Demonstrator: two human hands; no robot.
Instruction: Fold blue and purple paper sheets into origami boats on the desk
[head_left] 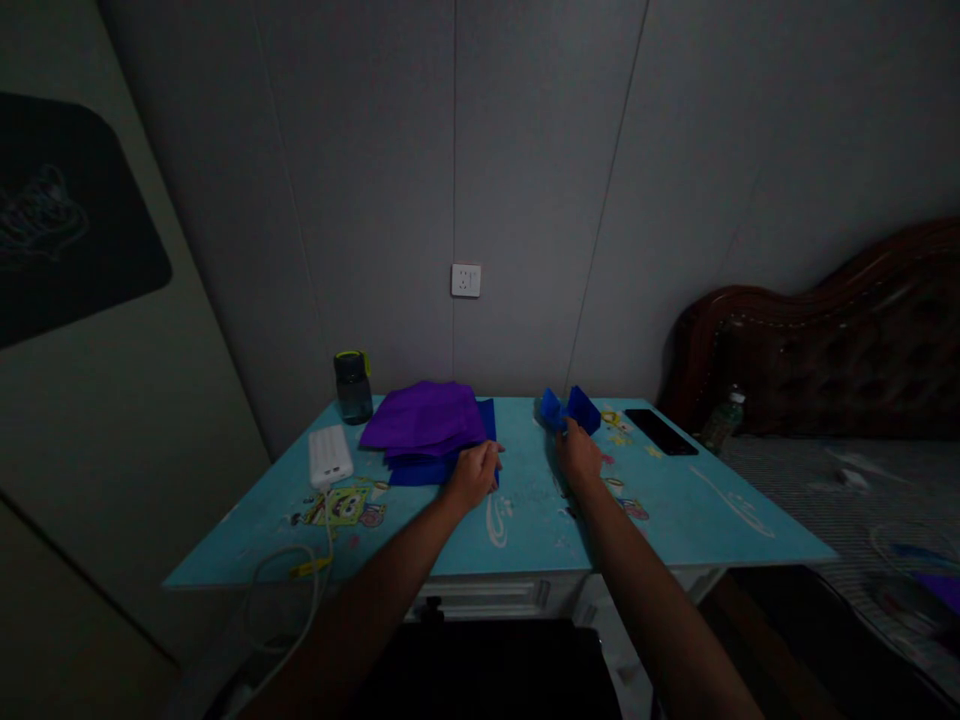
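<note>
A stack of purple sheets [424,418], thin and soft-looking like paper or cloth, lies on the table with blue sheets [420,472] showing beneath it. At the stack's lower right edge rests my left hand [472,475], its fingers curled closed; whether anything is pinched in them is hidden. To the right, my right hand [579,455] is closed around the near end of a folded blue piece [581,410]. Two flaps of that piece stand up and spread apart above the fingers.
The light blue table [525,540] also bears a dark water bottle [352,388], a white power bank [330,456] with a cable [328,525], and a black phone [660,432]. Behind is a wall with a socket [466,281]. A bed with a plastic bottle [724,420] stands right.
</note>
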